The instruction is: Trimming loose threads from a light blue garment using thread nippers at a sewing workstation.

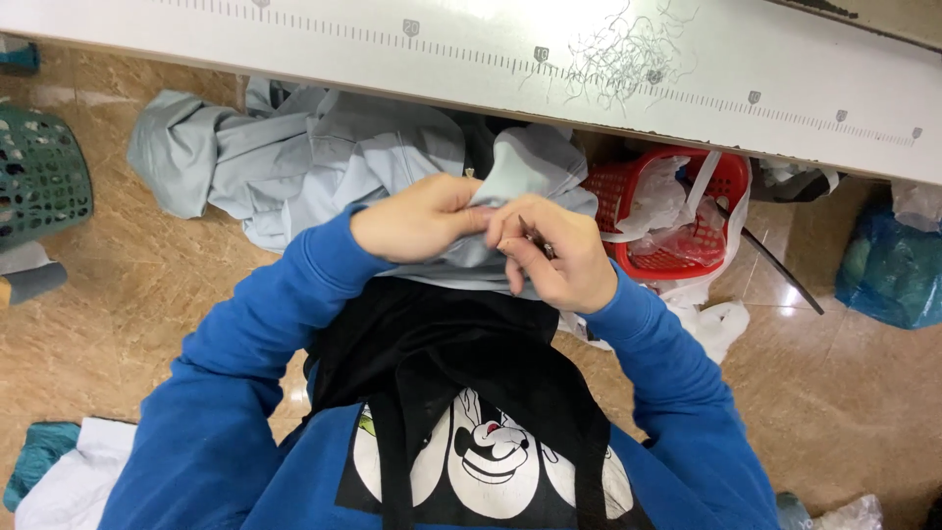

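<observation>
Both arms in blue sleeves bend inward, bringing the hands together in front of the chest. The left hand (417, 218) is curled, fingers (469, 208) pinched shut. The right hand (554, 257) meets it, fingers bent and pinching.

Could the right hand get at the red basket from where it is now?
Probably yes. The right hand is beside the red basket, with nothing between them, though it is busy on the grey garment with the left hand.
</observation>
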